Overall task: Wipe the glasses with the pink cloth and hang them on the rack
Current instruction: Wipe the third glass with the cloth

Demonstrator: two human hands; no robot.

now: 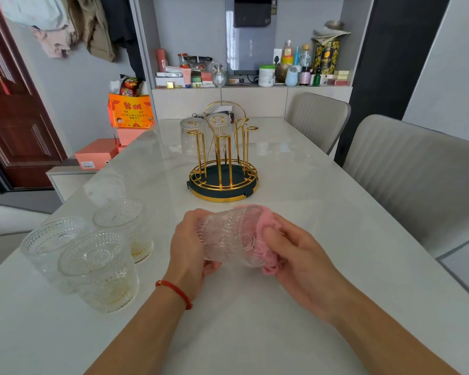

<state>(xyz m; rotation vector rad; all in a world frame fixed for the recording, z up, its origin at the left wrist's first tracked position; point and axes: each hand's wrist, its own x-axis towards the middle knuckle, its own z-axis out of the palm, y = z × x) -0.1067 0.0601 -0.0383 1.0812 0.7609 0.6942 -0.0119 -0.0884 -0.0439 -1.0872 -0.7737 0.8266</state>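
Pressed glass tumbler: your left hand is gripping its base, your right hand is pinching the pink cloth, partly hidden inside; three tumblers are waiting near the table's left edge, two are hanging on the rack.

Home dining room, marble table, padded chairs, cluttered sideboard

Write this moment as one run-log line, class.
left hand: grips ribbed clear glass | right hand: presses fluffy pink cloth into its mouth | gold wire rack: two glasses hung | table: three glasses waiting
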